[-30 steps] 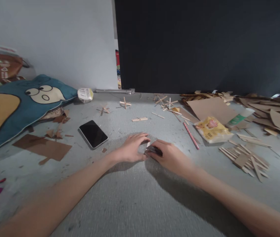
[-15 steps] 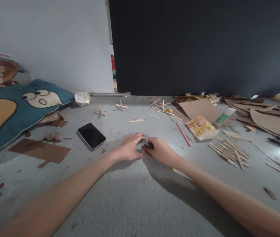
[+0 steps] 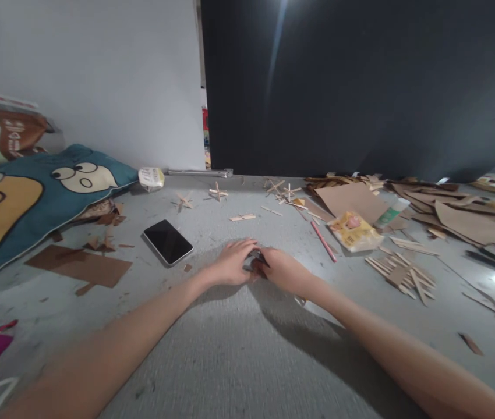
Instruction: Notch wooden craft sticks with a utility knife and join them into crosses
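Note:
Over the grey surface (image 3: 212, 361), my left hand (image 3: 233, 263) and my right hand (image 3: 283, 269) meet at the fingertips. Curled fingers of the right hand close round something small and dark, mostly hidden between the hands. A bit of yellow (image 3: 300, 300) shows beneath the right wrist; whether it belongs to the same thing I cannot tell. The left fingers and thumb bend toward that dark piece, and what they pinch is hidden. Left of the hands lies a black-screened phone (image 3: 168, 241). Beyond them is a short flat wooden stick piece (image 3: 243, 217).
Small crossed-stick pieces (image 3: 218, 192) stand toward the back wall. On the right are a red patterned pencil (image 3: 323, 241), a yellow packet (image 3: 356, 231), a glue stick (image 3: 391, 213), a bundle of sticks (image 3: 400, 274) and cardboard (image 3: 352, 201). A blue cushion (image 3: 55, 198) and brown cardboard (image 3: 79, 265) lie left.
The view has shifted slightly, so more of the purple item at lower left shows. Both hands stay together, with the right fingers turned a little and less of the dark piece showing.

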{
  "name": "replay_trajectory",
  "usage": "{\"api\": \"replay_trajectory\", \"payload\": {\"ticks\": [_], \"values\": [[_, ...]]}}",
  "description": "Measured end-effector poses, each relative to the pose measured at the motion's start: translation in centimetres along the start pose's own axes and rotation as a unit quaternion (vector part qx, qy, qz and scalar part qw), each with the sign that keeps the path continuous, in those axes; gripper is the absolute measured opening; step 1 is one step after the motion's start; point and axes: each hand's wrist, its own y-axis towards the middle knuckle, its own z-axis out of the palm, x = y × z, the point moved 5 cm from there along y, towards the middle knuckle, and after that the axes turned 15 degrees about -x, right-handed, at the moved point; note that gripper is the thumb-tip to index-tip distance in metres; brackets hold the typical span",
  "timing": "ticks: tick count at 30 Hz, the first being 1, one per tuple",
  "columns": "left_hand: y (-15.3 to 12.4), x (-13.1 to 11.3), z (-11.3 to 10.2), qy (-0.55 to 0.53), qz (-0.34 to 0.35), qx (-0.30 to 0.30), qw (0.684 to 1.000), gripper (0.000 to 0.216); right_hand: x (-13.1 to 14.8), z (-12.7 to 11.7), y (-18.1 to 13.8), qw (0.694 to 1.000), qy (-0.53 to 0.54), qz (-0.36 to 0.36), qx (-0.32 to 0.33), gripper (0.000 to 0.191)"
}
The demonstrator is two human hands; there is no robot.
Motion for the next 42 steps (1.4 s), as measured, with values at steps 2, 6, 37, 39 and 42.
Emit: {"api": "replay_trajectory", "payload": {"ticks": [2,6,37,39,42], "values": [[0.0,-0.2,0.0,0.003,0.006,0.001,1.000,0.064,0.0,0.0,-0.1,1.000,-0.028,0.011,0.006,0.021],[-0.1,-0.3,-0.1,-0.003,0.001,-0.002,1.000,0.061,0.1,0.0,-0.2,0.999,-0.042,0.007,0.018,0.019],[-0.7,-0.7,0.5,-0.239,-0.152,-0.164,0.945,0.013,0.5,-1.5,-0.3,0.982,-0.089,0.019,-0.169,0.027],[-0.8,-0.9,0.5,-0.234,-0.155,-0.172,0.944,0.012,0.6,-1.4,-0.2,0.982,-0.067,0.019,-0.173,0.025],[-0.8,-1.1,0.5,-0.224,-0.150,-0.175,0.947,0.010,0.5,-1.2,0.0,0.982,-0.029,0.028,-0.183,0.023]]}}
